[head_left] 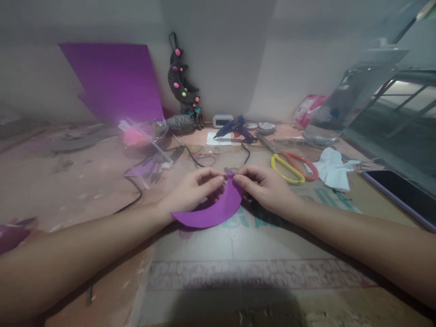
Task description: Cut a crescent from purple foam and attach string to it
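Note:
A purple crescent-shaped piece, cut from paper or thin foam, hangs between my hands above the cardboard work surface. Its upper tip is pinched from the left by my left hand, thumb and forefinger closed together. From the other side, the thumb and forefinger of my right hand grip the same tip. The crescent's long lower point reaches left beneath my left wrist. Something small and purple shows at the tip between the fingers, too small to make out.
Behind my hands lies a blue glue gun on a white card. Scissors, a white tissue and a phone are at the right. A purple sheet and a dark crescent ornament stand against the wall.

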The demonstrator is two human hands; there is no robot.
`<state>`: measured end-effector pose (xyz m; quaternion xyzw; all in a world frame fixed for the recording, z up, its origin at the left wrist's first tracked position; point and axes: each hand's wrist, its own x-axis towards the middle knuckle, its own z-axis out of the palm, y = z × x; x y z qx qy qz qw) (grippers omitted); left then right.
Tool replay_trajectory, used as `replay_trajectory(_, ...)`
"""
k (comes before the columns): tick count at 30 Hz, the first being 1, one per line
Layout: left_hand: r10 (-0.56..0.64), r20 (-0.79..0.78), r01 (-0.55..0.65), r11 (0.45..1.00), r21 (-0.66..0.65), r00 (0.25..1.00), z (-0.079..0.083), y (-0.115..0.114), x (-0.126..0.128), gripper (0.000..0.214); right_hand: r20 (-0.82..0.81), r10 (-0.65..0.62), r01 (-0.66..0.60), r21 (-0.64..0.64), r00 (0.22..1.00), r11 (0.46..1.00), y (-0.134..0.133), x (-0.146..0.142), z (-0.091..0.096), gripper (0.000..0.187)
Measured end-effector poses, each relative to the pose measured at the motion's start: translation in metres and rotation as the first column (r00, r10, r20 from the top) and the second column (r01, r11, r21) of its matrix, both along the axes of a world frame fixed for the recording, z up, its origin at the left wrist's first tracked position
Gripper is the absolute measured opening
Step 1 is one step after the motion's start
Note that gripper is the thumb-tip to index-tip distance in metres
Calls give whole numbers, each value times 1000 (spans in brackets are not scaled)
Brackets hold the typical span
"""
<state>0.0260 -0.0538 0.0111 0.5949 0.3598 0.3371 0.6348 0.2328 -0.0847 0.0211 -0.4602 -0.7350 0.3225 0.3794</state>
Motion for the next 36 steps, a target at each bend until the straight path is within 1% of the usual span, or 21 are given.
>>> replay_trajectory(2,146,-1,-146,987,69,989,7,10,-6,25,-40,-48,48,10,998,999,0,2,0,26)
replay_trajectory(3,246,6,-244,957,155,969,13,14,-9,24,-48,-75,75,13,996,997,1,2,0,26)
replay_trajectory(4,349,31,-344,901,264,937,19,16,-13,23,-50,-105,106,16,993,994,1,3,1,26)
replay_trajectory(5,435,63,-425,821,381,898,26,17,-16,23,-49,-135,136,23,990,990,1,3,1,26)
replay_trajectory(6,474,80,-456,770,446,877,32,16,-18,22,-46,-158,160,30,986,987,2,3,1,26)
replay_trajectory(7,487,81,-458,734,502,870,38,12,-19,20,-43,-171,172,35,984,984,2,2,2,26)
replay_trajectory(9,435,-25,-327,713,620,900,43,2,-19,15,-38,-165,167,44,986,985,1,1,2,25)
replay_trajectory(11,366,-187,-142,707,693,912,41,-9,-16,25,-21,-139,140,63,990,988,-2,-1,3,24)
replay_trajectory(12,343,-274,-50,700,712,898,37,-13,-14,32,-12,-126,127,77,992,989,-3,-1,3,24)
replay_trajectory(14,315,-424,116,673,731,849,26,-17,-10,34,4,-107,106,100,994,989,-5,-2,3,24)
replay_trajectory(16,275,-526,252,645,721,805,16,-16,-8,24,20,-85,82,99,996,992,-4,-2,2,23)
replay_trajectory(18,217,-584,327,655,681,783,9,-14,-7,23,54,-70,65,80,996,995,-2,-1,1,24)
replay_trajectory(20,169,-596,327,705,630,785,8,-11,-7,26,100,-62,57,57,993,997,0,1,0,28)
replay_trajectory(22,145,-576,279,764,582,805,11,-9,-7,25,154,-42,37,36,987,999,2,4,3,31)
replay_trajectory(25,139,-535,201,826,527,834,19,-7,-7,24,216,-22,4,85,976,996,5,11,12,31)
replay_trajectory(26,144,-526,178,839,514,838,21,-7,-7,24,234,-47,17,125,971,992,7,14,15,30)
replay_trajectory(28,144,-514,154,856,494,845,22,-8,-7,24,267,-155,100,211,951,972,15,22,20,26)
replay_trajectory(30,123,-509,172,852,495,852,18,-8,-7,26,289,-285,211,260,914,942,28,31,22,21)
replay_trajectory(32,113,-502,204,821,533,857,11,-7,-7,29,296,-373,299,266,879,916,42,41,20,18)
replay_trajectory(34,134,-505,234,767,598,853,2,-6,-7,31,300,-406,341,246,863,907,55,52,16,19)
replay_trajectory(36,173,-496,242,709,662,851,-5,-3,-8,31,303,-409,352,227,861,908,63,61,13,25)
